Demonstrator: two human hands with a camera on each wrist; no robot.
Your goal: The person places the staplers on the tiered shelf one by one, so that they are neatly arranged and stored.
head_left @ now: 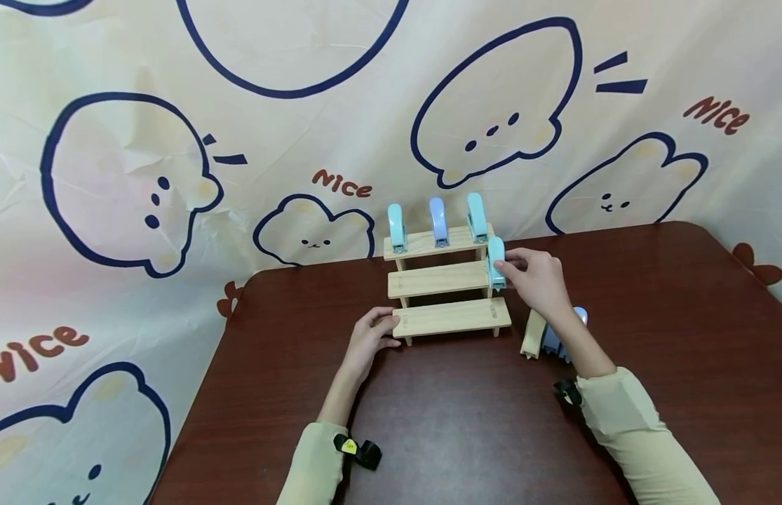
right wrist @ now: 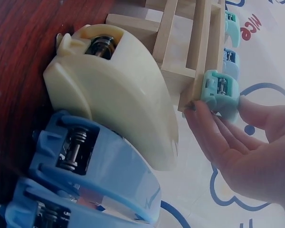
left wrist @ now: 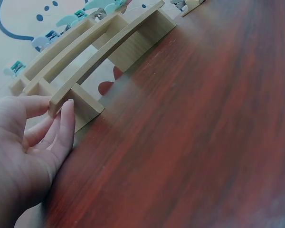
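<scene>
A three-tier wooden rack [head_left: 450,319] stands at the back of the table. My left hand [head_left: 370,331] pinches the left end of its lowest shelf between thumb and fingers, which the left wrist view shows closely. At the right end of the middle shelf, my right hand [head_left: 537,282] holds a turquoise stapler [head_left: 496,256] upright between thumb and fingers. On the top shelf stand a turquoise stapler [head_left: 397,226] at the left, a periwinkle stapler [head_left: 438,221] in the middle and another turquoise stapler [head_left: 476,216] at the right.
Right of the rack, beside my right forearm, stand a cream stapler [right wrist: 118,80] and two blue ones, the nearer blue stapler [right wrist: 104,164] next to the cream. The dark wooden table [head_left: 454,421] meets a patterned cloth backdrop [head_left: 290,140] behind the rack.
</scene>
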